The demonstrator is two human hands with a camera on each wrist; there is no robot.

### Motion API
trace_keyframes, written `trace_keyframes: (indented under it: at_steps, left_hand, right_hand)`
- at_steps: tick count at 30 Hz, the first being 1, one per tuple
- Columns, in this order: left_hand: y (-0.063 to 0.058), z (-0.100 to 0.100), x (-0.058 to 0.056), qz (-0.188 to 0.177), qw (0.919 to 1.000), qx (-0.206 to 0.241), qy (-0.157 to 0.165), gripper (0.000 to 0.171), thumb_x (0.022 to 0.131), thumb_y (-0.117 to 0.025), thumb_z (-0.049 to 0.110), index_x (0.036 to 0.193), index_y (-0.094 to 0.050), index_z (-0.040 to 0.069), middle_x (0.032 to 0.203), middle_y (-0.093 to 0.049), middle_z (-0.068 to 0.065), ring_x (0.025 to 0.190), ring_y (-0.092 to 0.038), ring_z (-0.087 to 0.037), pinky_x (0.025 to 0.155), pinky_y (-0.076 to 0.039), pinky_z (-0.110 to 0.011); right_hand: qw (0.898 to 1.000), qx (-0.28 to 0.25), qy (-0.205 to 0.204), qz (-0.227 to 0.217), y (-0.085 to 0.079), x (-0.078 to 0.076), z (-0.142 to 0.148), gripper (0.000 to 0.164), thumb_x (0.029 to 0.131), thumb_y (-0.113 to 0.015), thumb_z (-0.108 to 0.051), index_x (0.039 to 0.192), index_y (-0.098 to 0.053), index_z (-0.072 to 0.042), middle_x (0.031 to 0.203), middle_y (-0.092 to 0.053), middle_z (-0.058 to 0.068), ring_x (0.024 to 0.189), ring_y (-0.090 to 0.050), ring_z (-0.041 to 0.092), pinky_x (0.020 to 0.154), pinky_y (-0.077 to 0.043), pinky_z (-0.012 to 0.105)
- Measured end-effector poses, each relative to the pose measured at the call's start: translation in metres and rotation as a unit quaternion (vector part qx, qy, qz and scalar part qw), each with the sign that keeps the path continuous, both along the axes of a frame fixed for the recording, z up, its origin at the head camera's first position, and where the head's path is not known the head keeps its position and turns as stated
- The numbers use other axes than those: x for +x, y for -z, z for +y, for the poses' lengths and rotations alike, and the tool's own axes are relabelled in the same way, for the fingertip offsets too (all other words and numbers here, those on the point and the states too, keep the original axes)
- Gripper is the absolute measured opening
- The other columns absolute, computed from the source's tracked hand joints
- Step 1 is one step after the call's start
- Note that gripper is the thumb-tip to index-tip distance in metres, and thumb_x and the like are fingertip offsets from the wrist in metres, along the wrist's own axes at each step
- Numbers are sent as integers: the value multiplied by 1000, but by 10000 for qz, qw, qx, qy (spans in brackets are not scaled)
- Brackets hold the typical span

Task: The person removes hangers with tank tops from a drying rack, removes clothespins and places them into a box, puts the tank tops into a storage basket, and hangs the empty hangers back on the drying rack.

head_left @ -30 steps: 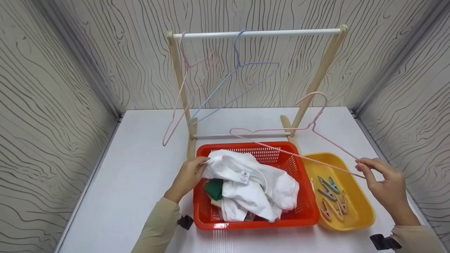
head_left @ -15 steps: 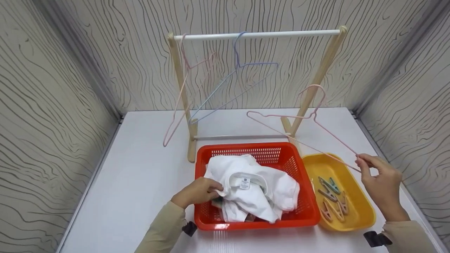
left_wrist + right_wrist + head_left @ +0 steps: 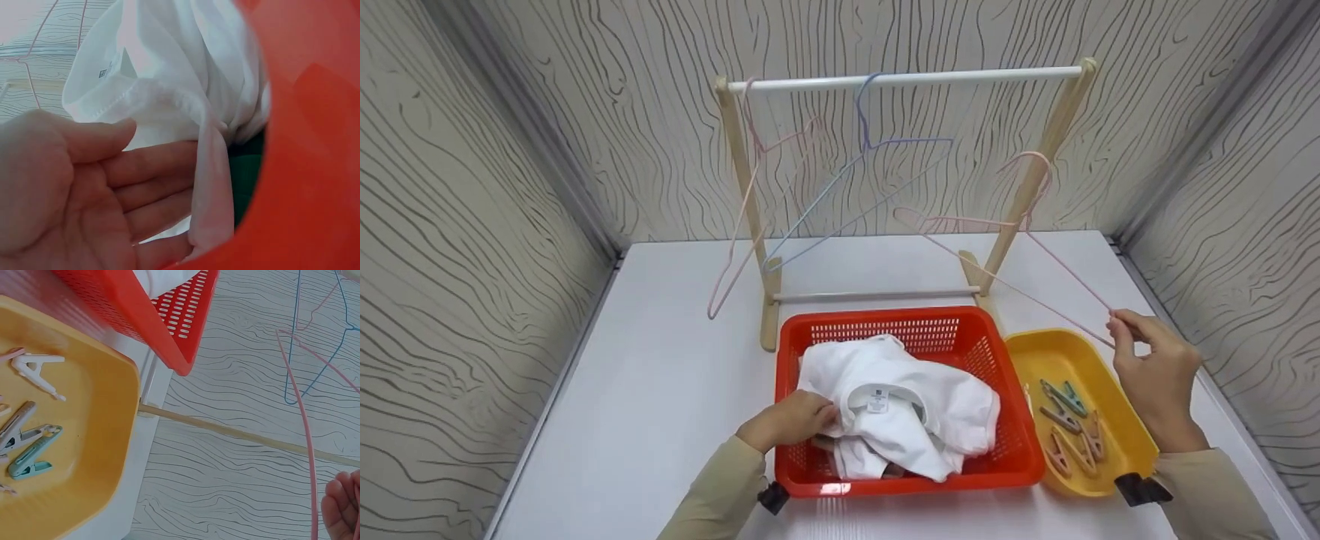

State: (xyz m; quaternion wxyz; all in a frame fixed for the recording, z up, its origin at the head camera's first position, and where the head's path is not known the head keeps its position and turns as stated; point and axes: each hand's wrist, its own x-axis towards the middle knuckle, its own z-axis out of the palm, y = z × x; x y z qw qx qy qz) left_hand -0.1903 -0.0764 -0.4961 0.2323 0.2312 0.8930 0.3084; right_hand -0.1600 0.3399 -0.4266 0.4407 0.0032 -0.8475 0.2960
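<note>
A white T-shirt (image 3: 956,401), its neckline and label facing up, lies crumpled in the red basket (image 3: 907,486). At the left of the neckline my left hand (image 3: 789,421) touches the cloth. In the left wrist view, the fingers (image 3: 160,163) extend straight under the fabric, with the thumb apart from them; their tips are hidden. Green cloth (image 3: 246,183) shows beneath the shirt. My right hand (image 3: 1159,379) pinches one lower corner of a pink hanger (image 3: 1069,268), which is raised with its hook upward in front of the rack's right post.
Behind the basket stands a rack with a white rod (image 3: 997,77). A pink hanger (image 3: 763,148) and a blue hanger (image 3: 911,140) hang from it. At the right, a yellow tray (image 3: 1039,341) holds several clothespins (image 3: 1063,424). Walls stand at the back and both sides.
The left hand has moved down and right, lowering the shirt's edge and covering the green cloth in the head view. The right hand has raised the pink hanger and shifted slightly left.
</note>
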Motion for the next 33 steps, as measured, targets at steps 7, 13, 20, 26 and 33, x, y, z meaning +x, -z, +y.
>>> trace_keyframes:
  at_steps: [7,13,20,26,33]
  left_hand:
    - [-1,-3,-5,434,9983,338,-210,22,97,-55,20,90,-68,4,71,-55,-1,73,-48,-11,72,-48,-27]
    - [-4,-5,-6,526,9968,454,-392,19,94,-60,19,103,-70,6,94,-71,-9,84,-61,-14,90,-57,-42]
    - [-4,-5,-8,918,9927,728,-296,17,94,-59,12,104,-69,2,100,-72,-14,95,-68,-25,91,-56,-44]
    - [-4,-4,-10,992,9919,749,-276,18,94,-59,13,105,-68,2,103,-72,-14,98,-69,-26,92,-56,-43]
    - [-5,-4,-12,1002,9919,711,-336,18,94,-60,12,106,-69,2,104,-72,-14,97,-68,-26,94,-55,-46]
  right_hand:
    - [9999,103,21,108,-11,-6,-7,12,84,-66,6,95,-71,9,80,-69,27,80,-38,-33,70,-28,-9]
    - [9992,327,107,190,-21,-11,-9,13,85,-64,5,95,-70,11,81,-68,29,82,-35,-34,71,-25,-9]
    - [9978,442,229,436,-33,-18,-7,13,86,-64,4,94,-70,11,80,-67,30,83,-33,-35,71,-24,-7]
    - [9973,400,446,424,-43,-21,-7,15,89,-61,1,95,-70,11,83,-68,31,83,-31,-35,74,-23,-4]
    - [9978,184,629,40,-61,-21,-13,21,94,-56,-4,101,-68,11,91,-68,31,81,-30,-33,77,-23,-4]
